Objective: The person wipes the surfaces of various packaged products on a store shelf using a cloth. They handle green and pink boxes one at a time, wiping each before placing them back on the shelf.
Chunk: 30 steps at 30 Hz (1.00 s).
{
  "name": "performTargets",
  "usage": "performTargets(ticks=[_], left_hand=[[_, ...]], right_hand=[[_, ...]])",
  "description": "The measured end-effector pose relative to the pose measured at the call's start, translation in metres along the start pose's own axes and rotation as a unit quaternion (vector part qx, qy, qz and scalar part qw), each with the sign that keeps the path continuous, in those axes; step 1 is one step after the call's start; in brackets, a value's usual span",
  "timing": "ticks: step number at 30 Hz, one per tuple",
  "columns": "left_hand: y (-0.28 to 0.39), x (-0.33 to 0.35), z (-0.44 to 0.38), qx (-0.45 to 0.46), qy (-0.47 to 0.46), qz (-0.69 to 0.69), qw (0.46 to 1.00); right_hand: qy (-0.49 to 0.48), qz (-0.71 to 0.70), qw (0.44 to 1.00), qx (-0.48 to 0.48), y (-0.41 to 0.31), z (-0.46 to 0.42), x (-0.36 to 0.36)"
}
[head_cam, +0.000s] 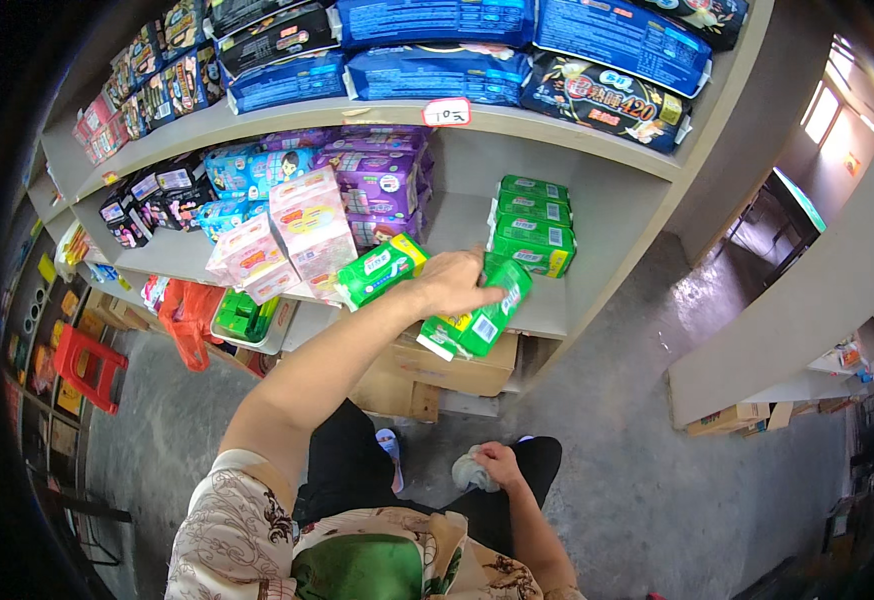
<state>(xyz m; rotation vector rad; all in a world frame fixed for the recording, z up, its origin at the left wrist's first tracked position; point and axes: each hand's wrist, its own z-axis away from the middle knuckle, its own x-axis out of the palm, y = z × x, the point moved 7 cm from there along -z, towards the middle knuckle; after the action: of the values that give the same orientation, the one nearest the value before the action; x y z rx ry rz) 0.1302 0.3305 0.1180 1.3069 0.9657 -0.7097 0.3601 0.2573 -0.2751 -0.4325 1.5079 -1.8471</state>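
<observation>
My left hand (456, 283) reaches out to the lower shelf and grips a green plastic-wrapped pack of sanitary pads (493, 304), tilted at the shelf's front edge. Beside my wrist lies another green pack (383, 270), partly covered by my forearm. Just beyond the held pack, several green packs (533, 225) stand in a row against each other. My right hand (501, 463) rests near my knee, closed on a crumpled grey cloth (473, 471).
Pink packs (309, 225), purple packs (377, 176) and blue packs (276, 172) fill the shelf's left part. The upper shelf board (377, 112) overhangs my reach. Cardboard boxes (452, 364) sit underneath. A red plastic stool (90, 367) stands at left, near a hanging red bag (188, 319).
</observation>
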Motion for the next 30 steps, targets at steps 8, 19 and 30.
performTargets(ticks=[8,19,30], left_hand=[[-0.063,0.046,-0.025,-0.165,0.029,0.506,0.846],[-0.042,0.102,-0.027,-0.206,-0.056,0.772,0.599],[-0.035,0.073,-0.027,-0.168,0.0,0.425,0.89]], right_hand=[[-0.002,0.008,1.0,-0.006,-0.003,0.001,-0.008],[-0.005,-0.013,1.0,0.003,-0.001,-0.007,-0.003],[-0.016,-0.003,0.999,0.04,-0.011,-0.002,-0.005]])
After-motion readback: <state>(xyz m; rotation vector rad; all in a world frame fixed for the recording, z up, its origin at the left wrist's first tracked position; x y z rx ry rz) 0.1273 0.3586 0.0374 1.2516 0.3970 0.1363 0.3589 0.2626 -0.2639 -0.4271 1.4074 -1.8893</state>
